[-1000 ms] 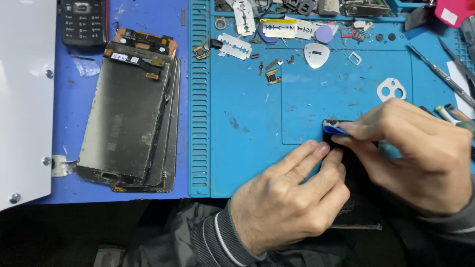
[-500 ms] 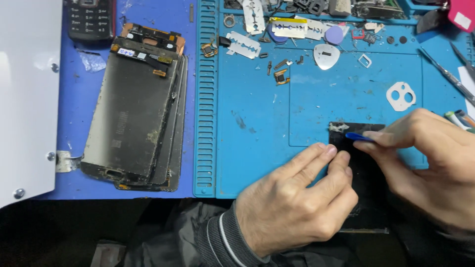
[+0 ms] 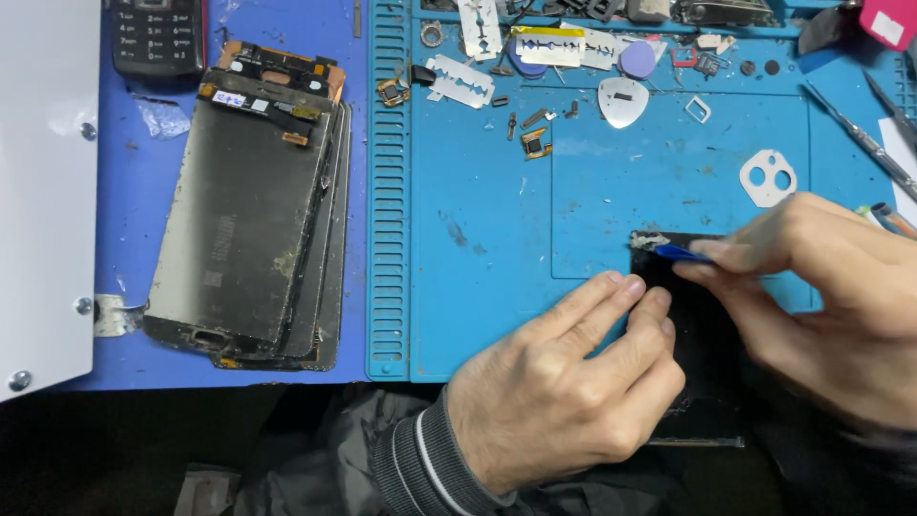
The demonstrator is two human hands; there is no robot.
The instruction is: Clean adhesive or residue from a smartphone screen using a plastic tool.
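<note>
Two hands: both work on one flat black phone panel (image 3: pixel 702 334) that lies on the blue silicone repair mat (image 3: pixel 478 287), at the mat's near right edge.
Step in hand: by the look of it, prying or scraping along the panel's top edge, where a bit of pale residue sits at the far left corner.
Left hand (image 3: pixel 564 392): laid flat, palm down, fingers (image 3: pixel 611 291) close together and stretched forward; their tips press on the panel's left edge and pin it to the mat. It grips nothing.
Right hand (image 3: pixel 831 296): thumb and forefinger pinched on a thin blue plastic pry pick (image 3: pixel 683 253), whose tip meets the panel's top edge near the residue.
Right hand's pose: it comes in from the right, wrist low, knuckles up, the pick held nearly flat to the panel.
Next move, as a judgement: it calls for a shallow angle, light force and steady pressure from the left fingers, so that the panel neither slides nor cracks.
Stack of worn dark phone screens (image 3: pixel 248 210): on the table, left of the mat, well apart from both hands.
White camera-hole piece (image 3: pixel 767 178): on the mat, just beyond the right hand.
Silver razor blade (image 3: pixel 460 80): near the mat's far edge, among small parts.
</note>
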